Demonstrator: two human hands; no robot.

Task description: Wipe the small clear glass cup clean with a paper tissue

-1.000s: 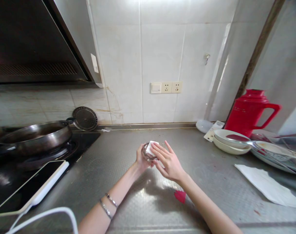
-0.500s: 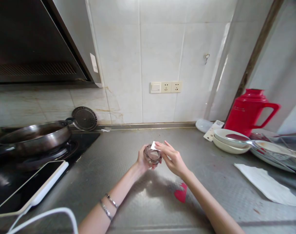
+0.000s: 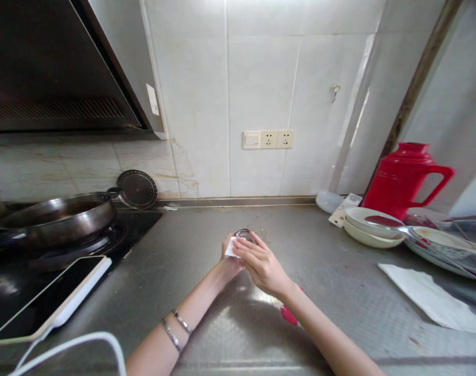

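Note:
Over the metal counter, my left hand is closed around the side of a small round glass dish. Its rim shows as a dark, clear ring; most of its body is hidden behind the fingers. A folded white tissue is pressed under the fingers of my right hand, which lie across the near side of the dish. My two hands are close together, the right partly covering the left.
A steel pan stands on the black stove at left, with a phone and white cable nearer. Right are a red thermos, stacked bowls and a white paper sheet. A red patch marks the counter.
My right hand has moved left and slightly down with the tissue, from the dish's upper right to its near left side. The dish has tilted, and less of its inside shows.

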